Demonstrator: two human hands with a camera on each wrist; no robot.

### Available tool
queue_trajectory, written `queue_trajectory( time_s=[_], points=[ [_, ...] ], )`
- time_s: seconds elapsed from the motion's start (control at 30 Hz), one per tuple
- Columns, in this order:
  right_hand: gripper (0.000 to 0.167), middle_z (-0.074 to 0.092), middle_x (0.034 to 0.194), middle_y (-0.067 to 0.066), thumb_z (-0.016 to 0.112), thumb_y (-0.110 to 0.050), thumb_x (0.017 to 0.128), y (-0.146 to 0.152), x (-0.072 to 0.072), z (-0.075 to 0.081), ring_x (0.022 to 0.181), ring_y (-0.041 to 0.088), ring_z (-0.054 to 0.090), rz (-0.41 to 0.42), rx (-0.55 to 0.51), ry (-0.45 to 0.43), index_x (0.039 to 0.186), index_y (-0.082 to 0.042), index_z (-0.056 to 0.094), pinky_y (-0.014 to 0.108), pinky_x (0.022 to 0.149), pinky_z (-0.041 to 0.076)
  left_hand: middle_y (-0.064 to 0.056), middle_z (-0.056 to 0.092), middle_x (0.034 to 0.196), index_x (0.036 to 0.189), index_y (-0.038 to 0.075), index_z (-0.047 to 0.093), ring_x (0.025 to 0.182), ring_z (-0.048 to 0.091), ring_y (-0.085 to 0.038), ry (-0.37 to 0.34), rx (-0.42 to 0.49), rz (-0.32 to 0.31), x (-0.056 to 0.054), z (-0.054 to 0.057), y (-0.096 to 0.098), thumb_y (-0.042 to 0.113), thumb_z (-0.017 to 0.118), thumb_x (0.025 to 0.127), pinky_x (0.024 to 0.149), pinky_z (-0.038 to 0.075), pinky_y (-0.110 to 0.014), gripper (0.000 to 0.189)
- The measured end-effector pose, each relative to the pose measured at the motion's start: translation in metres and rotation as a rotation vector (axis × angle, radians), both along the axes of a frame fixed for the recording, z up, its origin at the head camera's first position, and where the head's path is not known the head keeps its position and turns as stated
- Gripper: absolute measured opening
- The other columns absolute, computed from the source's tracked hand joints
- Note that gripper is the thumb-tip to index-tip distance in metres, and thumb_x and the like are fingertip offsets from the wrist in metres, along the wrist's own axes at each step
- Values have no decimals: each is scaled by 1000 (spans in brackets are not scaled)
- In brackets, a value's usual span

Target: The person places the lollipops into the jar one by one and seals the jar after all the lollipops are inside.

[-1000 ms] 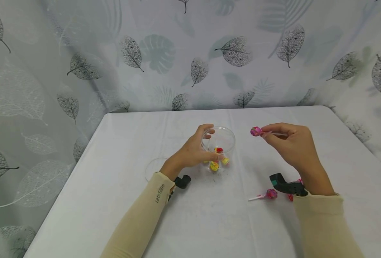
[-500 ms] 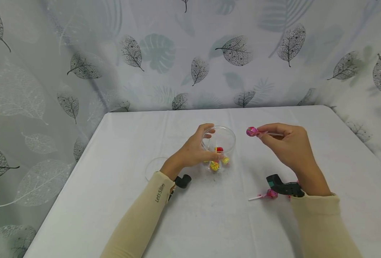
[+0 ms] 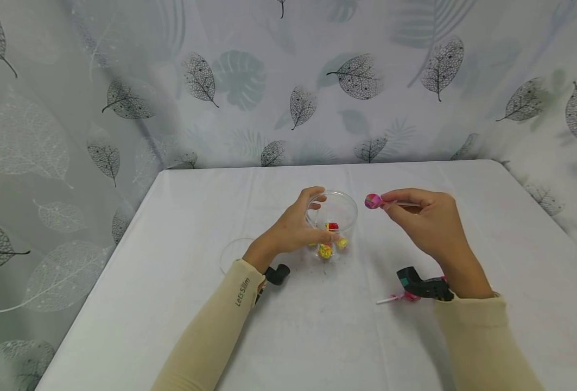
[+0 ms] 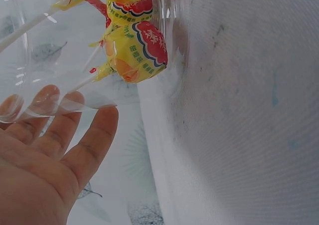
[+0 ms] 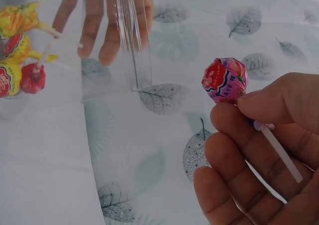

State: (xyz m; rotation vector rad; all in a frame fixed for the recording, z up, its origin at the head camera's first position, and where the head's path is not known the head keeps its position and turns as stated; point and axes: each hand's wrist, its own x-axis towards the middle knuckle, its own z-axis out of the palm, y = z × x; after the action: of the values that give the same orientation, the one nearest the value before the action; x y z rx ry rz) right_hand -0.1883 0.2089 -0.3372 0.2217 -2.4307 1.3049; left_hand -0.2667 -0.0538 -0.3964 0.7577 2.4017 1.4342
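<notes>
I see the right hand (image 3: 422, 217) pinching a pink lollipop (image 3: 373, 201) at its 9 o'clock, near the clear jar (image 3: 352, 224) but apart. The left hand (image 3: 295, 225) grips that jar at its 3 o'clock, yellow lollipops (image 3: 324, 251) inside. Another wrapped lollipop (image 3: 398, 298) lies on the bench (image 3: 317, 326), right hand's 7 o'clock.

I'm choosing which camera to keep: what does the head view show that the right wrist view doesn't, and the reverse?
Only the head view: a loose pink lollipop on the table, a clear disc, and the left sleeve and right sleeve.

Only the right wrist view: the red printed label on the held pink lollipop.

Both: the right hand pinching that lollipop, and the left hand holding a clear container with yellow-wrapped lollipops inside.
</notes>
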Motion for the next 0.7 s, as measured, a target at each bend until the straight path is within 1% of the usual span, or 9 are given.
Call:
queue_trajectory(
  time_s=[0.17, 0.27, 0.5, 0.7],
  points=[
    [15, 80, 99, 11, 71, -11, 97, -3, 1, 0, 80, -5, 71, 3, 17, 15, 105, -4, 82, 17, 68, 53, 9, 45, 156, 160, 26, 26, 145, 41, -14, -5, 2, 1, 0, 0, 0, 40, 88, 82, 110, 44, -54, 100],
    [15, 79, 100, 14, 71, -10, 97, -5, 0, -1, 80, -8, 69, 7, 21, 22, 105, -4, 82, 16, 69, 52, 8, 44, 157, 160, 27, 26, 145, 41, -15, -8, 3, 2, 0, -1, 1, 40, 89, 82, 110, 45, -55, 100],
    [14, 80, 98, 14, 73, -6, 95, -10, -1, -5, 81, -12, 67, 28, 27, 45, 105, -3, 82, 13, 69, 52, -1, 43, 160, 160, 25, 25, 145, 41, -18, -9, 18, -6, 0, -1, 0, 39, 89, 82, 110, 44, -56, 101],
    [14, 80, 97, 13, 74, -7, 94, -14, -1, -7, 80, -8, 68, 45, 33, 21, 105, -5, 82, 16, 67, 54, -3, 42, 161, 162, 21, 23, 147, 40, -20, -2, 15, -13, -1, -1, 1, 39, 88, 83, 110, 44, -58, 104]
  ],
)
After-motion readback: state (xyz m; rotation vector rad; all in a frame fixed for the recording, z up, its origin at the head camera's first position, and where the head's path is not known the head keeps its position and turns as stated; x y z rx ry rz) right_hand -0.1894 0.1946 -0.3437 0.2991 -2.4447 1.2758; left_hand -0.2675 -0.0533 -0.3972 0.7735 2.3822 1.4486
